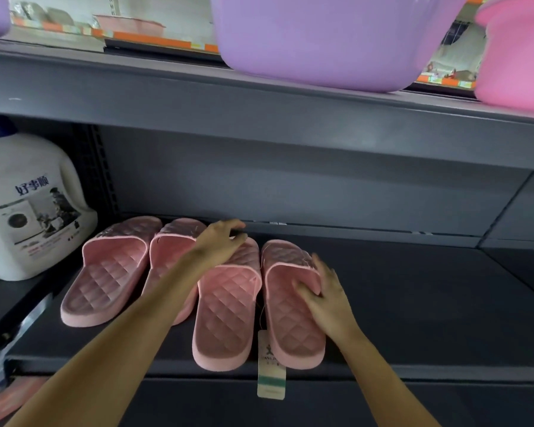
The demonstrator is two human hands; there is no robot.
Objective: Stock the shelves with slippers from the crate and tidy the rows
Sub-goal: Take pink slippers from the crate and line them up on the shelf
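Several pink quilted slippers lie side by side on a dark grey shelf (413, 303), toes to the back. My left hand (221, 241) rests over the toe strap of the third slipper (225, 318), fingers curved loosely on it. My right hand (324, 291) grips the strap of the rightmost slipper (290, 331), thumb inside the opening and fingers over the outer side. A paper tag (271, 365) hangs over the shelf edge between these two. The first slipper (105, 278) and second slipper (170, 251) lie to the left. No crate is in view.
A white detergent jug (28, 204) stands at the left end of the shelf. On the shelf above sit a purple plastic basin (321, 41) and a pink basin (518, 50). Bare shelf stretches to the right of the slippers. Something pink (13, 399) lies lower left.
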